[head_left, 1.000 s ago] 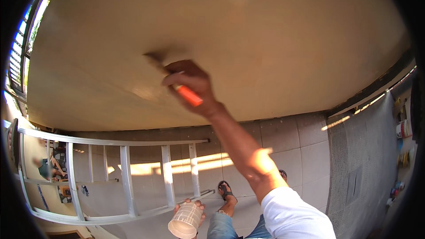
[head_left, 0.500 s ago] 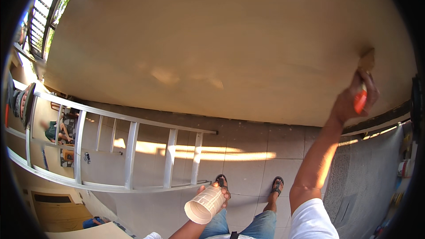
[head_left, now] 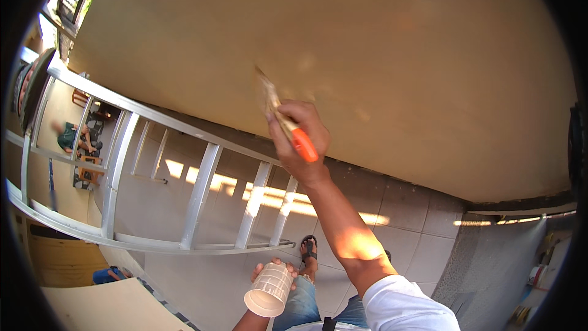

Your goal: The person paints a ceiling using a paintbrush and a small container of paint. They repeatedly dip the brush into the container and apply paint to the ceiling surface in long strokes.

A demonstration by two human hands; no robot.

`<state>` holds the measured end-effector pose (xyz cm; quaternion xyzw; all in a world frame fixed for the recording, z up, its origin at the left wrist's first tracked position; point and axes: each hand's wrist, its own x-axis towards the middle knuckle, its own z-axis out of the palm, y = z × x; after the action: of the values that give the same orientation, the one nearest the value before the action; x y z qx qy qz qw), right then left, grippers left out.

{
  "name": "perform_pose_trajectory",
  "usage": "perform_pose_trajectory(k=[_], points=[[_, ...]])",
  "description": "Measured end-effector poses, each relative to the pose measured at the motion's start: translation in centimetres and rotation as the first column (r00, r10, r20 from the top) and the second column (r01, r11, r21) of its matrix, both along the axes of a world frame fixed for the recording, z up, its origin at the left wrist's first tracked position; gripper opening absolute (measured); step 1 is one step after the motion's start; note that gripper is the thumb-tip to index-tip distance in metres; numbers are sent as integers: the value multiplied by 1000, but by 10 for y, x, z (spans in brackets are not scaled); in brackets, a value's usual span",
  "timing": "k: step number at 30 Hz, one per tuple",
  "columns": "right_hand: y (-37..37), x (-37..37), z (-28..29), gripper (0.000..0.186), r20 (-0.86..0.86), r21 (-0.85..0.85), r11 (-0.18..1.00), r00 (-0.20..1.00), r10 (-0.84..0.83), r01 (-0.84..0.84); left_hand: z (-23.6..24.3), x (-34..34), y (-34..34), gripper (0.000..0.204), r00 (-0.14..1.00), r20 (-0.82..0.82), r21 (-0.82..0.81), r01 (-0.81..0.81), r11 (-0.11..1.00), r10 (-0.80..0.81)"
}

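My right hand (head_left: pixel 306 129) is closed around a paintbrush (head_left: pixel 304 144) with an orange-ended handle. Its bristles point up and left, at or very close to the tan wall (head_left: pixel 416 67); contact is hard to confirm. Low in front of my body, my left hand (head_left: pixel 293 271) wraps round a pale plastic cup (head_left: pixel 273 282) from behind. The cup tilts with its mouth toward me, and streaks run along its side. How much paint is inside cannot be made out.
An aluminium ladder (head_left: pixel 202 175) stretches across the left side. Another person's sandalled foot (head_left: pixel 32 95) is on it at the far left. Beyond the rungs, someone sits low (head_left: pixel 72 138). Tiled floor (head_left: pixel 398 214) lies below the wall, under my sandalled feet.
My right hand has swept the paintbrush from the far right of the wall to the middle. The whole view has tilted and shifted; my left hand still holds the cup.
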<state>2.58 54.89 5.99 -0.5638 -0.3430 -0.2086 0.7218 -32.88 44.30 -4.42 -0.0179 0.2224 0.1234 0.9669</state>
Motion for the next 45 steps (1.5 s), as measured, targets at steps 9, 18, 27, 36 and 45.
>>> perform_pose_trajectory(k=[9,18,27,36,45], points=[[-122,-19,-70,23,-675,695,704,207,708,-145,-19,7,8,48,978,152,-56,-138,989,145],[-243,-22,-107,23,-827,555,804,40,560,214,-32,32,-24,48,950,265,-146,-128,981,163],[-266,-63,-157,28,-833,523,840,-120,540,144,-48,27,-20,47,956,248,-129,-129,983,158],[-105,-35,-114,23,-927,-25,694,276,253,-720,-52,-7,6,47,958,204,-89,-187,978,202],[18,52,-128,21,-893,-135,667,382,239,-733,-74,-25,5,47,975,135,-61,-170,984,177]])
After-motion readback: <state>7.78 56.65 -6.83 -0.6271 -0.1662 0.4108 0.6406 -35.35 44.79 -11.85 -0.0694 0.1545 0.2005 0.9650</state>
